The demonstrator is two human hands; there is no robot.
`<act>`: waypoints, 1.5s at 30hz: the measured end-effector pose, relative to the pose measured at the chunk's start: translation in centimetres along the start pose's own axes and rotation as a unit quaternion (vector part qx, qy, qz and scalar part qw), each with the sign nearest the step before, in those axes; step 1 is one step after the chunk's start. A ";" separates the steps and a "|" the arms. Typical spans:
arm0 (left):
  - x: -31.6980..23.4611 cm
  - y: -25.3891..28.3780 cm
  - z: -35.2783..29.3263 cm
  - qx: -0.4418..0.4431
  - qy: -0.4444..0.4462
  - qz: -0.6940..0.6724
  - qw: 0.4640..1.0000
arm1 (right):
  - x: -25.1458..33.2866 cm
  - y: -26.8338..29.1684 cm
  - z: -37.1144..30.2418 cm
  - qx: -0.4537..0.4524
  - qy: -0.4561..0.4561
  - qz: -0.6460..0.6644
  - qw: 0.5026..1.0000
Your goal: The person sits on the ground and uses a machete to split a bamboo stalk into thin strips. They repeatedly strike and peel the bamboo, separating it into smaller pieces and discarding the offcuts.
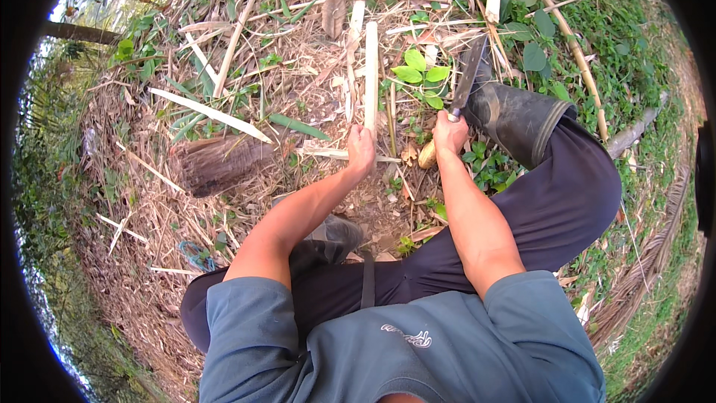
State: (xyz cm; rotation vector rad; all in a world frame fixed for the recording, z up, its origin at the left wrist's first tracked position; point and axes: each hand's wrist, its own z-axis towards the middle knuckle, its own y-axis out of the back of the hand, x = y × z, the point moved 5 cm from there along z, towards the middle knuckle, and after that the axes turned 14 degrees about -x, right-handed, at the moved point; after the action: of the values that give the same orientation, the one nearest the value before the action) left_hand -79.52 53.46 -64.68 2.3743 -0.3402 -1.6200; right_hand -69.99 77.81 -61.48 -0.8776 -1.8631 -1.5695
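My left hand [362, 148] is closed around the lower end of a pale, flat strip of split wood or bamboo [371, 75], which points straight away from me. My right hand [450, 131] grips a machete [469, 75] by its handle. The dark blade points away from me, close beside my right boot [514, 119], and the light handle end shows below my fist. Blade and strip are apart. A thin pale stick [335, 154] lies on the ground by my left hand. A small bright green plant [421, 71] grows between strip and blade.
A short brown log [224, 164] lies at the left, with a pointed pale strip [209, 114] beyond it. My left boot [335, 236] is partly hidden under me. A long stick [582, 67] crosses green plants at right. Dry leaves and shavings cover the ground.
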 end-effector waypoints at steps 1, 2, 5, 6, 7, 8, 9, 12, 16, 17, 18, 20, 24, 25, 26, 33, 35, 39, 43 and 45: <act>-0.3 0.0 -0.1 0.002 0.007 -0.016 1.000 | -0.2 0.0 0.3 -0.004 0.010 0.008 1.000; -0.9 0.3 0.1 0.001 0.014 -0.032 0.999 | 0.0 -0.1 0.2 -0.006 0.021 0.017 1.000; -5.0 1.4 0.1 0.004 0.059 -0.055 0.997 | 0.0 0.3 0.7 -0.016 0.026 0.025 0.999; -7.0 2.7 0.2 -0.001 0.078 -0.057 0.995 | 0.4 0.5 0.3 -0.014 0.023 0.027 0.999; -7.4 4.9 1.9 0.019 0.038 -0.043 0.998 | 1.7 0.8 -1.3 -0.030 0.023 -0.009 0.999; -7.0 8.1 4.4 -0.007 -0.042 -0.017 0.999 | 3.7 0.9 -3.9 -0.035 0.045 -0.023 0.998; -10.4 9.0 4.4 -0.005 -0.083 -0.037 0.996 | 4.5 1.5 -3.9 -0.057 0.075 -0.018 0.995; -20.5 14.0 4.1 0.018 -0.184 -0.082 0.979 | 7.4 1.9 -5.3 -0.072 0.152 0.000 0.986; -24.0 16.9 3.4 0.212 -0.117 -0.069 0.968 | 12.7 0.5 -7.6 0.107 0.171 0.139 0.970; -23.8 17.3 2.5 0.233 -0.089 -0.026 0.968 | 14.3 0.7 -8.8 0.130 0.180 0.152 0.963; -23.5 17.9 1.4 0.251 -0.063 0.018 0.966 | 16.3 1.1 -10.2 0.152 0.190 0.167 0.955; -20.7 18.1 0.9 0.277 -0.102 0.057 0.954 | 18.6 1.5 -12.3 0.247 0.188 0.220 0.925; -15.3 17.1 -1.2 0.251 -0.044 0.008 0.967 | 22.7 3.3 -16.9 0.409 0.168 0.296 0.846; -13.4 17.1 -1.1 0.274 -0.082 0.011 0.958 | 23.3 3.4 -18.0 0.441 0.154 0.299 0.832; -12.1 16.9 -1.3 0.277 -0.094 0.002 0.956 | 23.6 3.7 -18.9 0.452 0.141 0.298 0.829; -12.2 17.2 -2.7 0.254 -0.196 0.077 0.944 | 22.5 3.8 -23.3 0.514 0.046 0.322 0.793; -11.9 17.5 -2.7 0.245 -0.212 0.063 0.944 | 22.1 3.6 -24.0 0.524 0.023 0.333 0.784; -12.5 17.3 -2.6 0.280 -0.224 0.061 0.932 | 20.8 2.5 -23.8 0.534 0.010 0.347 0.771; -16.4 19.2 -1.1 0.191 -0.250 0.090 0.945 | 19.9 1.6 -22.5 0.522 0.005 0.364 0.771; -20.9 20.9 0.6 0.144 -0.267 -0.020 0.953 | 19.3 1.4 -21.8 0.509 0.023 0.356 0.783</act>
State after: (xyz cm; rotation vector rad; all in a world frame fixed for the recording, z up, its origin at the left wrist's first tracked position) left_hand -88.63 40.55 -39.69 2.0882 -0.6707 -2.3645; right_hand -81.34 59.11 -42.24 -0.8095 -1.6592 -0.0334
